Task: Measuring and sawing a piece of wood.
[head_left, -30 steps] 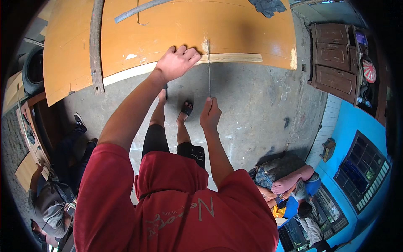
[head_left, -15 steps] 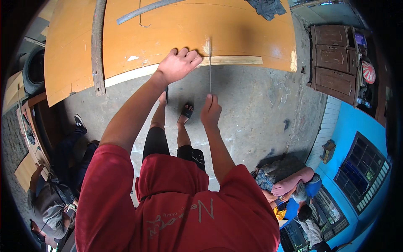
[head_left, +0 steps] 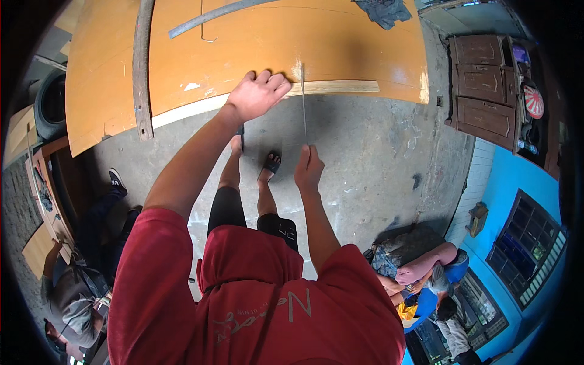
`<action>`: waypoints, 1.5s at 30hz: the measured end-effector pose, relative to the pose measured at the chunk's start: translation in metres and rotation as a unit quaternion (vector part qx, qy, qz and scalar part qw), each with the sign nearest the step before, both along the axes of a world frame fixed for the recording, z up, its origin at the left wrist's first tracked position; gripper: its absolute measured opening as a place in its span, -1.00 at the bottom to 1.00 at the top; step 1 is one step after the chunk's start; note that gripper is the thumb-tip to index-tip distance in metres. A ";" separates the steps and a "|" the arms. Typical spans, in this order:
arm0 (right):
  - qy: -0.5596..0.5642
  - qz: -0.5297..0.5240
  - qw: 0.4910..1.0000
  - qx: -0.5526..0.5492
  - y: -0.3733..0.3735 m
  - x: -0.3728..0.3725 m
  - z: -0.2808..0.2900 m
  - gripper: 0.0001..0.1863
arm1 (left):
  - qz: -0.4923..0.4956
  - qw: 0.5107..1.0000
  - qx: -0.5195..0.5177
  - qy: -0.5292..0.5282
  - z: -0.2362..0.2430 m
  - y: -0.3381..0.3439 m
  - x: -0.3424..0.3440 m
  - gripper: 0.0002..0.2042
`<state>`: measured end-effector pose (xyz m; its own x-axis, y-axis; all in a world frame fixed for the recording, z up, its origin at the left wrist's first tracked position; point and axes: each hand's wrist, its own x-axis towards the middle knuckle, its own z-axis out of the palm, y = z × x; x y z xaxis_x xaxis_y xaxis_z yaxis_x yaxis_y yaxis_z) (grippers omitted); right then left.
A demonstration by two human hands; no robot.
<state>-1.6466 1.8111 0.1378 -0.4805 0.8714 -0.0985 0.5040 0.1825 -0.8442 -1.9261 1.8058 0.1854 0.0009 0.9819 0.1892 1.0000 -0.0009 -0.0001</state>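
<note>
A thin saw [head_left: 304, 112], seen edge-on, is gripped at its near end by my right hand [head_left: 309, 168]. Its blade runs straight away from me and crosses a pale wooden strip [head_left: 344, 87], which lies along the near edge of the orange board [head_left: 249, 55]. Pale sawdust [head_left: 297, 68] is scattered around the far end of the blade. Just left of the blade, my left hand [head_left: 260, 97] presses on the strip with its fingers curled over it. The saw's handle is hidden inside my right fist.
A long grey bar [head_left: 142, 67] lies across the board at left; another strip [head_left: 213, 17] and a dark cloth [head_left: 384, 12] lie farther back. A brown cabinet [head_left: 485, 85] stands at right. People are at the lower left and lower right, and a tyre [head_left: 52, 104] is at left.
My right hand has pulled the saw a little toward me, so less of the blade reaches past the strip. My left hand has stayed on the strip.
</note>
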 end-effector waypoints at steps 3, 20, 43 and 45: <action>-0.007 -0.003 0.999 -0.041 -0.010 0.015 0.004 -0.65 | 0.007 1.000 -0.023 0.007 0.001 -0.002 0.000 -0.74; 0.021 0.006 1.000 0.008 0.023 -0.043 0.014 -0.66 | 0.006 1.000 0.006 -0.004 0.002 -0.001 0.001 -0.75; -0.015 -0.003 1.000 -0.024 0.028 -0.047 0.021 -0.63 | 0.005 1.000 0.014 -0.019 0.003 0.001 -0.001 -0.75; -0.029 -0.008 0.999 -0.015 0.011 -0.026 0.017 -0.63 | 0.003 1.000 0.012 -0.021 0.004 -0.001 0.001 -0.75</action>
